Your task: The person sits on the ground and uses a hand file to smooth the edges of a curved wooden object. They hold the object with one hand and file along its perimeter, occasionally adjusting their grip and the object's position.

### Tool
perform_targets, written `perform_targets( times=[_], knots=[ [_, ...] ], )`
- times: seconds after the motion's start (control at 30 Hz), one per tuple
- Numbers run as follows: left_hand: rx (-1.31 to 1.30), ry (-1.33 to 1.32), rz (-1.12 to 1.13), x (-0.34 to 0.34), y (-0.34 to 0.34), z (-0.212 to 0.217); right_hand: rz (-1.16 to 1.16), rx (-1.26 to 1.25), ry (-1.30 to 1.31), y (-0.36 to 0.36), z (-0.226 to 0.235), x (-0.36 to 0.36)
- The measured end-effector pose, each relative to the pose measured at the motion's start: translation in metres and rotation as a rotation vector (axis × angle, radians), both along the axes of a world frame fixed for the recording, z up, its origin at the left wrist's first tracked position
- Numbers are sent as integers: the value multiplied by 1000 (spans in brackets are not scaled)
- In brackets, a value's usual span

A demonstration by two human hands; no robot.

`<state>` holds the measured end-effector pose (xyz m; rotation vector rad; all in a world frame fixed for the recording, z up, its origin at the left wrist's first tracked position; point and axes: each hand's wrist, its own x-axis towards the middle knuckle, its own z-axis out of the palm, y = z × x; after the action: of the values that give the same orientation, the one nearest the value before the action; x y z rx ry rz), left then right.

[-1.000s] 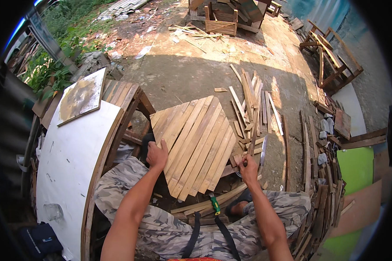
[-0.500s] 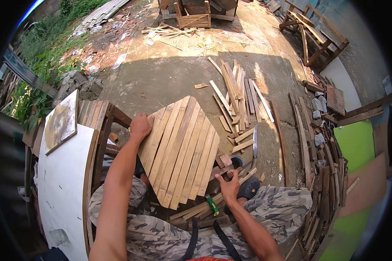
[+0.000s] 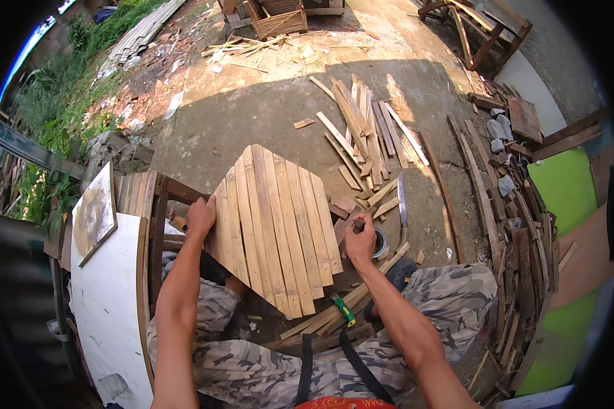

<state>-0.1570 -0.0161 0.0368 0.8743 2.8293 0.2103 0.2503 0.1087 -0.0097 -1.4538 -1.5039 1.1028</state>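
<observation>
A panel of pale wooden slats (image 3: 280, 225), cut to a many-sided outline, stands in front of me above my knees. My left hand (image 3: 201, 217) grips its left edge, fingers closed round it. To the right of the panel, my right hand (image 3: 360, 242) is closed in a fist round a dark handle (image 3: 359, 225); the rest of that tool is hidden. Just beside this hand sits a round tin (image 3: 381, 242). Below the panel lies a green and yellow tool handle (image 3: 344, 311) on loose wood strips.
Wood strips (image 3: 361, 129) lie piled on the concrete ahead, with a long metal blade (image 3: 402, 198) nearer me. A white board (image 3: 109, 293) is at my left. Stacked timber (image 3: 525, 273) lines the right side. A wooden frame (image 3: 481, 31) stands far right.
The slatted panel has turned slightly, with my left hand still on its edge. My right hand has risen and closed into a fist round the dark handle. The view has shifted a little.
</observation>
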Motion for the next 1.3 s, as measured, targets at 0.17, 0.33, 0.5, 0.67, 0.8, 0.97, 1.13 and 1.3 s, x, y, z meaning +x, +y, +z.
perform_targets(
  times=[0.17,0.33,0.5,0.67,0.8,0.97,1.13,1.3],
  knots=[
    [3,-27,96,21,-36,4,165,36,-30,60,-6,-5],
    [37,-101,64,24,-49,8,210,33,-149,30,14,26],
    [131,-167,39,10,-63,-8,267,-73,-249,-32,43,48],
    [143,-349,12,-5,-80,-20,195,-112,-200,-92,30,56],
    [130,-390,132,14,-96,-24,225,-110,-160,-122,10,55],
    [404,-87,592,61,-98,-53,176,-61,-1,-120,0,48],
    [923,-736,1121,111,-91,-77,164,36,46,-108,-6,42],
    [1049,-921,1125,154,-98,-51,150,26,66,-105,-9,39]
  ],
)
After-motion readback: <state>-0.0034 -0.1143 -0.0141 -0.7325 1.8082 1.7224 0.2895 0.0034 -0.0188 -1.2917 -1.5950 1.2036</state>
